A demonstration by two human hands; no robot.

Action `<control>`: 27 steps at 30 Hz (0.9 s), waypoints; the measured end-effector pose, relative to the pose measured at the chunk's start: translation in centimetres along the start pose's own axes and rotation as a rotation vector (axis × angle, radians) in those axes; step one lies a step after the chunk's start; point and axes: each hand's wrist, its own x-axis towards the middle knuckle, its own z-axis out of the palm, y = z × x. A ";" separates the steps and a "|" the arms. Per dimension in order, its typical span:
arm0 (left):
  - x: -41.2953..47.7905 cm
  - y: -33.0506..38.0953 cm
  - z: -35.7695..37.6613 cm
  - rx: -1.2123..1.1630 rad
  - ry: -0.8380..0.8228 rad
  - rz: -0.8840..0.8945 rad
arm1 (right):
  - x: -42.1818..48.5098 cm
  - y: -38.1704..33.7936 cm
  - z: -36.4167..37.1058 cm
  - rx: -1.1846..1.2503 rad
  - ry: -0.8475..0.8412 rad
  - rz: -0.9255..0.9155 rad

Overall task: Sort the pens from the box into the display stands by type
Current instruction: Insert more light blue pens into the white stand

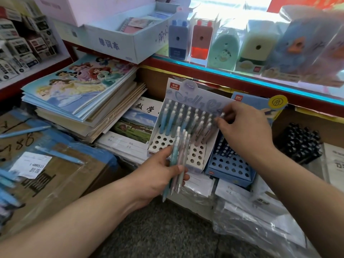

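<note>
Head view, left hand (158, 175): gripped about four pens (176, 159).
Right hand (243, 127): pinched one pen (222, 114) at right edge of stand (193, 169).
Front holes (197, 155): lay open.

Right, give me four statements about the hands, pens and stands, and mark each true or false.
1. The left hand holds several pens. True.
2. The right hand is empty. False: it pinches a pen at the white stand.
3. The white stand's front rows have empty holes. True.
4. The blue stand is left of the white one. False: it is on its right.
</note>
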 end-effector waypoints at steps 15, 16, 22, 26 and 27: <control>-0.6 0.6 -0.2 -0.007 -0.002 0.029 | -0.5 -0.6 0.2 -0.311 -0.005 -0.176; -0.6 0.7 -0.2 -0.009 -0.007 0.032 | -0.6 -0.7 0.0 -0.288 0.020 -0.184; -1.0 1.2 0.3 -0.037 -0.131 0.062 | -2.8 -2.4 -0.4 0.387 -0.347 0.142; -1.1 1.1 0.7 -0.040 -0.171 0.063 | -3.0 -2.1 0.4 0.710 -0.472 0.381; -1.1 1.1 0.7 -0.030 -0.165 0.067 | -3.0 -2.1 0.2 0.744 -0.465 0.388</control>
